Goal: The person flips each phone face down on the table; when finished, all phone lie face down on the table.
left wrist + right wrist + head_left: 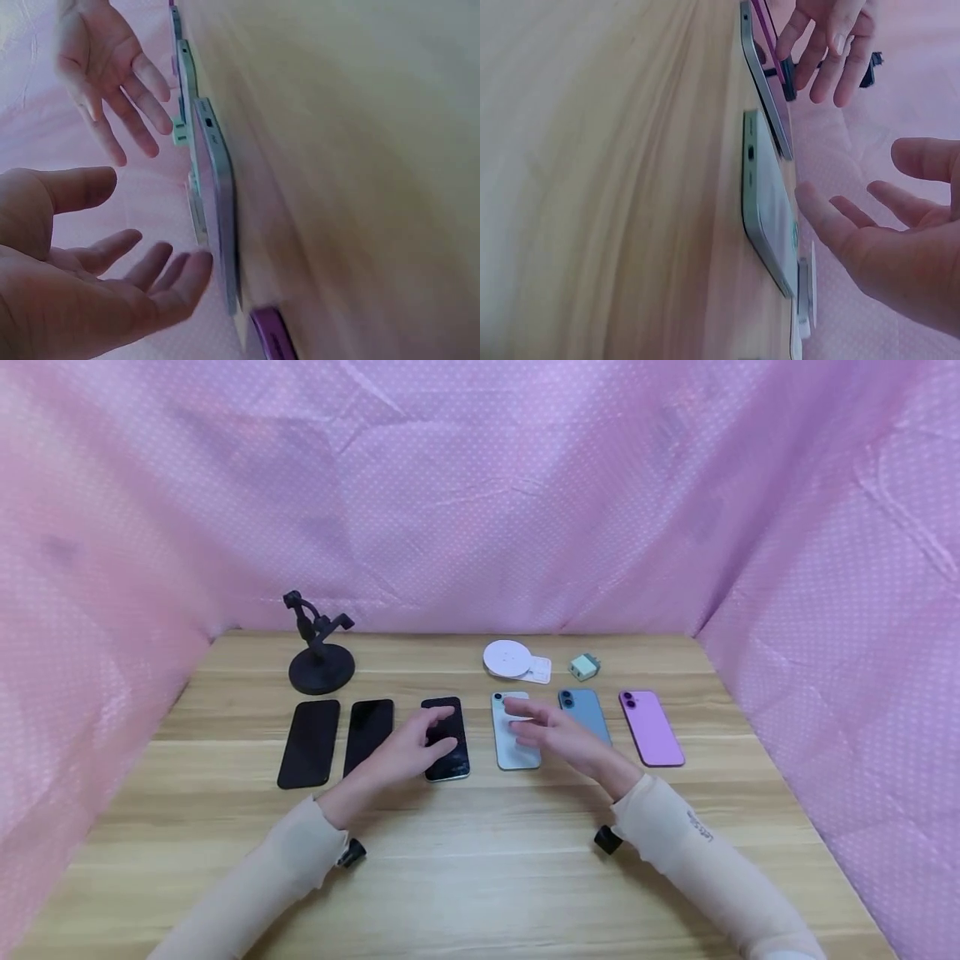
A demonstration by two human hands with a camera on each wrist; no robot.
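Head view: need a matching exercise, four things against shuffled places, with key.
Things
1. White phone
2. Black stand
3. Lilac phone
4. Plug

Places
A. Behind the blue phone
B. At the right end of the phone row
C. Partly hidden by the right hand
D. Behind the leftmost phone

Pairs: 1-C, 2-D, 3-B, 4-A

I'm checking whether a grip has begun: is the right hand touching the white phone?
Apart. The right wrist view shows it: a narrow gap, with pink cloth behind, separates the right hand from the white phone.
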